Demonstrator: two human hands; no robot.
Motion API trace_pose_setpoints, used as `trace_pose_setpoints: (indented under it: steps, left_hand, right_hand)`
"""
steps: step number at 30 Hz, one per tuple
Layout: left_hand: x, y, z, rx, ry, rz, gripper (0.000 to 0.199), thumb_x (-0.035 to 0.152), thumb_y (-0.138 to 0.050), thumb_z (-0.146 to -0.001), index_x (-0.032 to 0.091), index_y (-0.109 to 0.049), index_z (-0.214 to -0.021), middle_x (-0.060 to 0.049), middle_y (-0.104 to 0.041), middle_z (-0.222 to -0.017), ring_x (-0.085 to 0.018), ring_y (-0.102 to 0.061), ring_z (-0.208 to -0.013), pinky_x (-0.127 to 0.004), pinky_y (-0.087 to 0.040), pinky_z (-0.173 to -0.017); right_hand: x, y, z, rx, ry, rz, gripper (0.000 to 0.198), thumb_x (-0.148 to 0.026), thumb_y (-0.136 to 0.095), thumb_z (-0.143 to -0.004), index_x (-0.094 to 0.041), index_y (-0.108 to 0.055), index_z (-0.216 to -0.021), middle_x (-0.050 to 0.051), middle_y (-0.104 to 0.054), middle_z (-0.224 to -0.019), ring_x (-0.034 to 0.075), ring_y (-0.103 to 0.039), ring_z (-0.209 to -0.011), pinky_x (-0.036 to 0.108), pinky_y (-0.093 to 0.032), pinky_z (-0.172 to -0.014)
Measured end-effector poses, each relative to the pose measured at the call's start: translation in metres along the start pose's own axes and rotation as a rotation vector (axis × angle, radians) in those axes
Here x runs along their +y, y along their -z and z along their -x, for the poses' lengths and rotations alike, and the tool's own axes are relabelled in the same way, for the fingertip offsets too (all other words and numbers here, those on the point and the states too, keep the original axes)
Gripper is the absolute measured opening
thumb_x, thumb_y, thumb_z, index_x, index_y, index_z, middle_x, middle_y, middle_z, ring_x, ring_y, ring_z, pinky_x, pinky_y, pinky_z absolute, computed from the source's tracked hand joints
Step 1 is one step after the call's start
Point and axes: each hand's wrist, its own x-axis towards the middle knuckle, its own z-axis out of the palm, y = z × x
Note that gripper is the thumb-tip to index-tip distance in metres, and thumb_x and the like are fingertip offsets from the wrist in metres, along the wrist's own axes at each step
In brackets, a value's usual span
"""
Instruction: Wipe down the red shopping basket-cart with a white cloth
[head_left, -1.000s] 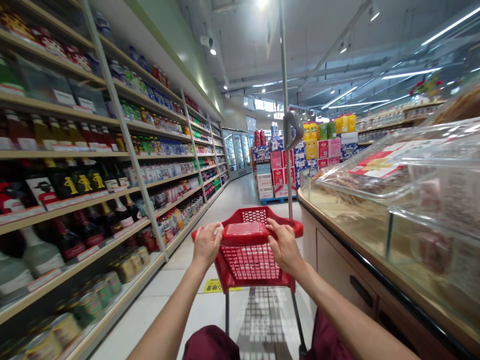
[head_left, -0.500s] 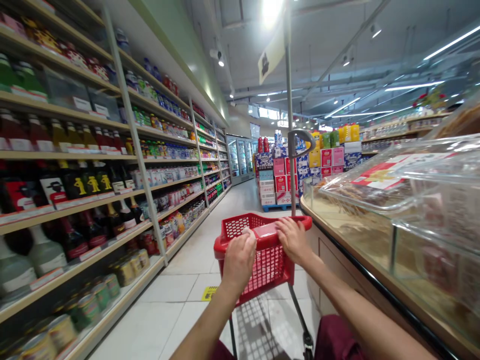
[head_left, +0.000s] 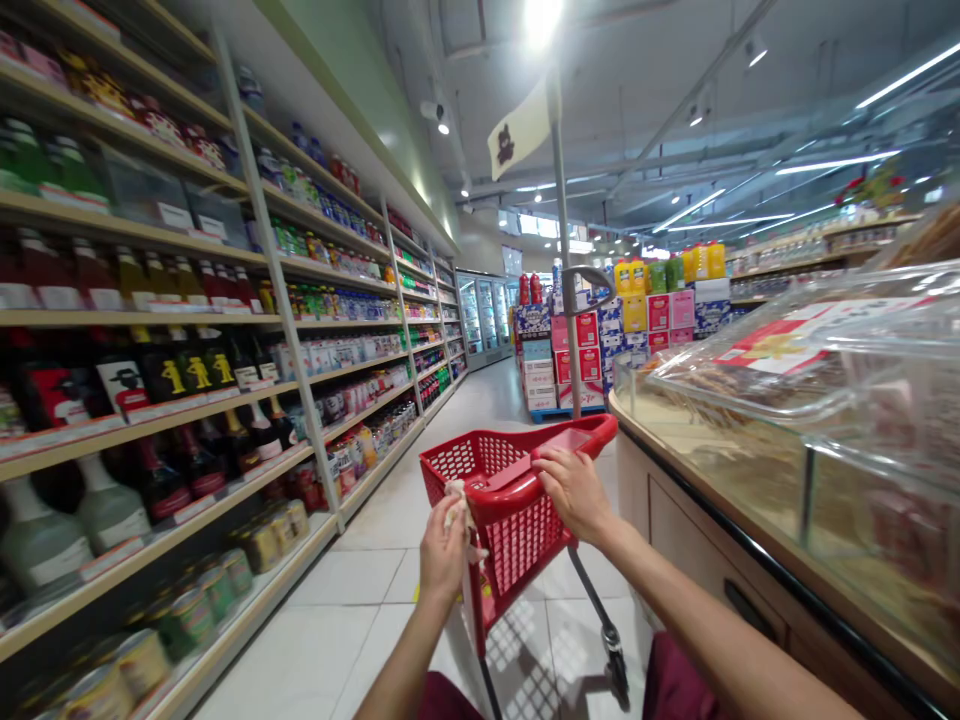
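Observation:
A red plastic shopping cart [head_left: 517,525] stands in front of me, turned at an angle, with a grey pole [head_left: 564,220] rising at its far right side. My left hand [head_left: 444,548] is closed on a crumpled whitish cloth [head_left: 457,495], which touches the near left corner of the cart's rim. The cloth could be a wipe or tissue; its exact kind is unclear. My right hand [head_left: 574,492] grips the red handle bar [head_left: 559,450], fingers curled over its top. Through the perforated walls, the basket shows nothing I can make out inside.
Shelves of bottles and cans [head_left: 187,400] line the left. A display counter [head_left: 705,520] with clear plastic lids [head_left: 750,370] runs close along the right. Stacked drink boxes [head_left: 577,350] stand ahead, with glass-door fridges [head_left: 480,310] farther back. White tiled floor lies between.
My left hand has moved left and down from the handle to the cart's corner with the cloth. The cart has rotated, and its pole and flag have shifted left.

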Motion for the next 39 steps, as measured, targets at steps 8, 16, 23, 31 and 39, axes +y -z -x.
trace_pose_setpoints:
  steps: [8, 16, 23, 31, 39]
  left_hand:
    - [0.066, -0.045, 0.008, -0.238, -0.438, 0.063, 0.025, 0.026, -0.042, -0.084, 0.022, -0.051, -0.107, -0.006, -0.053, -0.116, -0.016, -0.045, -0.112, -0.036, -0.035, -0.098]
    - [0.037, -0.042, -0.011, -0.292, -0.042, 0.057, 0.023, 0.035, -0.043, -0.081, 0.019, -0.055, -0.093, -0.003, -0.063, -0.089, -0.016, -0.059, -0.083, -0.03, -0.046, -0.077]
    - [0.088, -0.084, 0.022, -0.404, -0.466, 0.122, 0.021, 0.027, -0.04, -0.084, 0.022, -0.051, -0.101, -0.006, -0.057, -0.103, -0.016, -0.052, -0.1, -0.033, -0.042, -0.088]
    - [0.012, -0.071, 0.01, -0.188, -0.31, -0.068, 0.022, 0.027, -0.038, -0.085, 0.022, -0.051, -0.102, -0.007, -0.057, -0.107, -0.017, -0.052, -0.103, -0.039, -0.043, -0.09]
    - [0.009, -0.075, 0.023, -0.35, -0.493, -0.109, 0.03, 0.021, -0.038, -0.084, 0.023, -0.048, -0.112, -0.005, -0.044, -0.129, -0.017, -0.038, -0.121, -0.038, -0.034, -0.101]
  right_hand:
    - [-0.012, 0.014, 0.017, 0.002, -0.023, -0.21, 0.029, -0.03, -0.033, -0.084, -0.022, -0.06, -0.089, 0.005, -0.062, -0.102, 0.023, -0.05, -0.104, 0.053, -0.015, -0.097]
    - [0.005, 0.031, 0.024, 0.127, -0.038, -0.298, 0.023, -0.03, -0.041, -0.08, -0.022, -0.061, -0.076, 0.004, -0.065, -0.086, 0.022, -0.056, -0.092, 0.045, -0.02, -0.097]
    - [0.035, 0.041, 0.017, 0.159, -0.103, -0.298, 0.027, -0.03, -0.038, -0.081, -0.021, -0.062, -0.073, 0.004, -0.066, -0.084, 0.02, -0.057, -0.089, 0.04, -0.033, -0.09]
    - [0.024, 0.037, 0.032, 0.133, -0.001, -0.052, 0.02, -0.025, -0.041, -0.082, -0.021, -0.061, -0.08, 0.004, -0.063, -0.085, 0.021, -0.051, -0.097, 0.041, -0.032, -0.088]
    - [0.05, 0.039, 0.034, 0.191, -0.029, 0.022, 0.021, -0.023, -0.039, -0.082, -0.02, -0.06, -0.079, 0.006, -0.061, -0.092, 0.022, -0.049, -0.102, 0.042, -0.034, -0.089]
